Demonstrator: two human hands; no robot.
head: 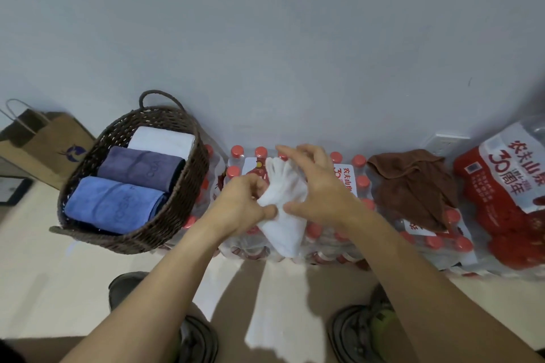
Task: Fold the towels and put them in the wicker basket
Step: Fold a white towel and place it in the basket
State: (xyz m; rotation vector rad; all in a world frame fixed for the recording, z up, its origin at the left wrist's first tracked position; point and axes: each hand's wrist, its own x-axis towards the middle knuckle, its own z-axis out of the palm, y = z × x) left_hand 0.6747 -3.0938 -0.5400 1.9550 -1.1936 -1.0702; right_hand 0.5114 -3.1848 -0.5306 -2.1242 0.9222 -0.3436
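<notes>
A crumpled white towel [284,209] lies on the middle pack of bottled water [351,177]. My left hand [244,203] pinches its left edge. My right hand [317,186] rests over its right side, fingers spread and thumb against the cloth. A dark wicker basket [182,186] stands on the left and holds three folded towels: light blue [115,203], purple [138,168] and white [162,140]. A brown towel [413,183] lies unfolded on the water pack to the right.
Shrink-wrapped packs of red-capped bottles run along the wall, with a taller pack [501,191] at the far right. A brown paper bag [50,144] stands left of the basket. My shoes [362,330] are on the pale floor below.
</notes>
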